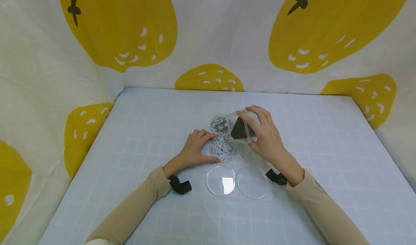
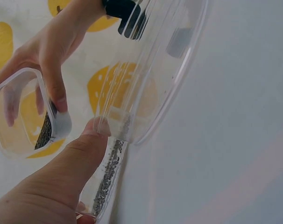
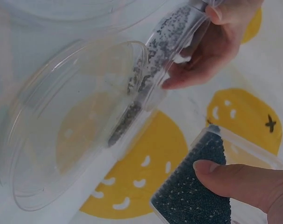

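Note:
My left hand (image 1: 195, 149) holds a round clear petri dish (image 1: 211, 150) by its rim, thumb at the near side and fingertips at the far side. Mixed black and white granules (image 1: 223, 148) cover its bottom. My right hand (image 1: 268, 134) grips a clear plastic tub, tipped over on its side above the dishes. Dark granules (image 3: 193, 182) with a few pale specks lie slumped along one wall of the tub. Close to the tub's mouth, a second petri dish (image 1: 210, 124) also contains black and white granules.
Two clear dishes (image 1: 216, 180) sit side by side at the front, nearer my body. Another clear dish (image 1: 246, 154) is partly hidden under my right hand. Patterned cloth (image 1: 221, 39) rises behind the pale gridded tabletop (image 1: 136, 147).

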`<state>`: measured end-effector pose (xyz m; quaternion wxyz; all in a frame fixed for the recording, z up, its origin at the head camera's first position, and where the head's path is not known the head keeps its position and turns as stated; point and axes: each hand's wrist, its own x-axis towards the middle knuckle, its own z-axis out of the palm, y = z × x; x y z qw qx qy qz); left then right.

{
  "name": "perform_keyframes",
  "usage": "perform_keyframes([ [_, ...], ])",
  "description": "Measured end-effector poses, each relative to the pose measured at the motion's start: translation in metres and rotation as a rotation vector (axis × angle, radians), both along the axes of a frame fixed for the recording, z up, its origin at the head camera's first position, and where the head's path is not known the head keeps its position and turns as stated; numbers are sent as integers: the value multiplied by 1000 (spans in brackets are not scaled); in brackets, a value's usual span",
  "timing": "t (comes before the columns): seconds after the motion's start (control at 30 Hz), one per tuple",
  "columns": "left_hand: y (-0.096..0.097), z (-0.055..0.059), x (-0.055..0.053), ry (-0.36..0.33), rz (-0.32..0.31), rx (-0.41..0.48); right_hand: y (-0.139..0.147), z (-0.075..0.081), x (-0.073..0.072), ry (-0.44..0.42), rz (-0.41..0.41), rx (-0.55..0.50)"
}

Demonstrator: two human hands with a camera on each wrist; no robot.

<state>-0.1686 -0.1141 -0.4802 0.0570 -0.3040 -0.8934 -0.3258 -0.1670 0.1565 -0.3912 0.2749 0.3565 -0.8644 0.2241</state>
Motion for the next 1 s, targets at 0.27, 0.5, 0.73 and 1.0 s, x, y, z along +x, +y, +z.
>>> perform_keyframes([
  [0.27,0,-1,-1,-1,2,-12,0,1,1,-3,-3,3],
  [0.5,-1,-1,-2,-2,3,-15,0,1,0,3,1,-4],
  [0.73,0,-1,-1,4,0,-6,-4,-1,2,-15,22,-27],
  [1.0,0,1,-1,-9,2,-12,-11,-1,7,-33,43,-21],
])
